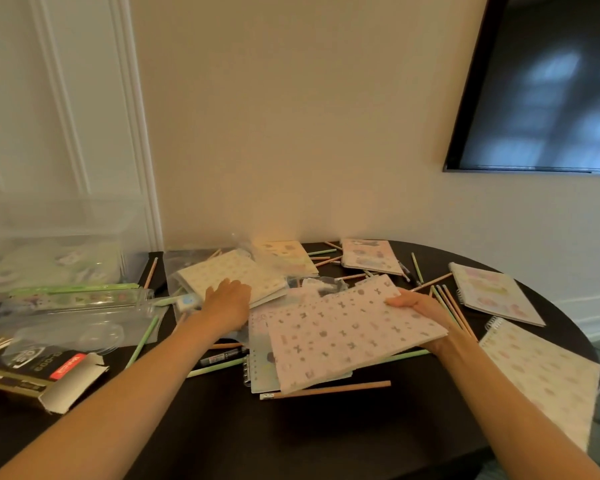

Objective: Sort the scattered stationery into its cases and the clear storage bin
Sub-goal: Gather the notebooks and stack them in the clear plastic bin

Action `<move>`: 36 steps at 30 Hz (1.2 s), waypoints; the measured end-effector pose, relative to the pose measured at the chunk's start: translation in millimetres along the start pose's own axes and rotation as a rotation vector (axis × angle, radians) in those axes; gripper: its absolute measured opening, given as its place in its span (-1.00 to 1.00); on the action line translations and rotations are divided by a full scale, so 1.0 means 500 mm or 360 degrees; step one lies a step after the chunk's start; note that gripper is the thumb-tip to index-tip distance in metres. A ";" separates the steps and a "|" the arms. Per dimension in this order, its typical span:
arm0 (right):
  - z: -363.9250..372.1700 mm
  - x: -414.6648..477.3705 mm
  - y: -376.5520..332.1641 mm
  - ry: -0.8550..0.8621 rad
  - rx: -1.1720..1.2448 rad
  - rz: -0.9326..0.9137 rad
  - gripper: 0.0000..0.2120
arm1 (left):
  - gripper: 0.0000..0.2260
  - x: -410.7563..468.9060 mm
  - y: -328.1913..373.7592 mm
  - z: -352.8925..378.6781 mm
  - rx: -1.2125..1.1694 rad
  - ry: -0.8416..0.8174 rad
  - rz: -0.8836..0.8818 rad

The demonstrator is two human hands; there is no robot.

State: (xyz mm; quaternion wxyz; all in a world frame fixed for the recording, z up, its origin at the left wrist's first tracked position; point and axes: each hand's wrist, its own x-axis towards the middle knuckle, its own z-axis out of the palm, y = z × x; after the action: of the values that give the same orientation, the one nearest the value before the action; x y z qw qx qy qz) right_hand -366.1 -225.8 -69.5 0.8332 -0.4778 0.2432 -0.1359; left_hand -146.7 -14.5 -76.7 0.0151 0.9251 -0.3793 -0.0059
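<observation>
My right hand (418,308) grips the right edge of a pink patterned notebook (347,332), lifted a little above a spiral notebook (258,365). My left hand (227,299) rests palm down on a cream dotted notebook (232,275) in the pile's middle. Other notebooks lie at the back (369,256), at the right (492,292) and at the near right edge (541,372). Green and wooden pencils (326,389) lie scattered around. The clear storage bin (59,233) stands at the far left with pale items inside. A clear pencil case (80,323) lies in front of it.
An opened black and gold cardboard box (32,372) sits at the near left. A black pen (222,356) lies under my left forearm. The dark table (291,431) is rounded on the right. A wall is close behind, with a dark screen (548,84) mounted above.
</observation>
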 end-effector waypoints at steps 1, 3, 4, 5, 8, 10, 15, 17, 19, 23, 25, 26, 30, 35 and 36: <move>0.000 0.002 0.003 0.0001 0.0026 0.0004 -0.40 | -0.78 0.002 0.001 0.003 -0.0052 0.0103 -0.0043; 0.006 0.010 0.009 0.0065 0.0106 -0.0030 -0.36 | -0.82 0.003 0.003 0.002 -0.0218 0.0231 -0.0106; 0.013 0.015 0.013 0.0122 0.0140 -0.0090 -0.42 | -0.82 0.003 0.002 -0.002 -0.0285 0.0265 -0.0129; 0.023 0.018 0.016 0.0206 0.0158 -0.0176 -0.51 | -0.78 0.004 0.000 -0.006 -0.0335 0.0299 -0.0139; 0.058 0.026 0.030 0.0414 0.0078 -0.0408 -0.64 | -0.72 -0.001 -0.010 -0.015 -0.0398 0.0360 -0.0177; 0.081 0.025 0.039 0.0515 0.0052 -0.0496 -0.61 | -0.84 -0.011 -0.012 -0.023 -0.0299 0.0403 -0.0177; 0.124 0.015 0.065 0.0664 -0.0053 -0.0650 -0.57 | -0.96 -0.011 -0.011 -0.026 -0.0077 0.0294 -0.0152; 0.141 0.014 0.080 0.0714 -0.0110 -0.0709 -0.56 | -0.94 -0.008 -0.011 -0.024 -0.0081 0.0314 -0.0136; 0.162 0.017 0.098 0.0758 -0.0108 -0.0726 -0.56 | -0.94 -0.009 -0.011 -0.027 -0.0083 0.0337 -0.0124; 0.214 0.028 0.132 0.0740 -0.0142 -0.0748 -0.60 | -0.84 -0.013 -0.009 -0.037 -0.0103 0.0374 -0.0133; 0.246 0.045 0.144 0.0641 -0.0228 -0.0667 -0.56 | -0.83 -0.016 -0.008 -0.042 -0.0129 0.0370 -0.0130; 0.263 0.056 0.147 0.0563 -0.0298 -0.0569 -0.50 | -0.83 -0.021 -0.007 -0.044 -0.0117 0.0351 -0.0129; 0.301 0.071 0.144 0.0254 -0.0198 0.0027 -0.58 | -0.81 -0.040 -0.017 -0.040 -0.0024 0.0268 -0.0132; 0.283 0.093 0.154 0.0185 -0.0184 0.0115 -0.62 | -0.64 -0.032 -0.015 -0.030 -0.0060 0.0253 -0.0093; 0.284 0.102 0.155 0.0231 -0.0200 0.0083 -0.59 | -0.58 -0.026 -0.008 -0.026 -0.0090 0.0255 -0.0064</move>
State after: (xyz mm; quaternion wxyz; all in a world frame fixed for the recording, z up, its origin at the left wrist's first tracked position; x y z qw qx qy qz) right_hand -247.2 -106.1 -90.1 0.7850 -0.5113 0.3234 -0.1329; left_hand -152.8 -2.4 -63.6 0.0712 0.9293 -0.3580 0.0570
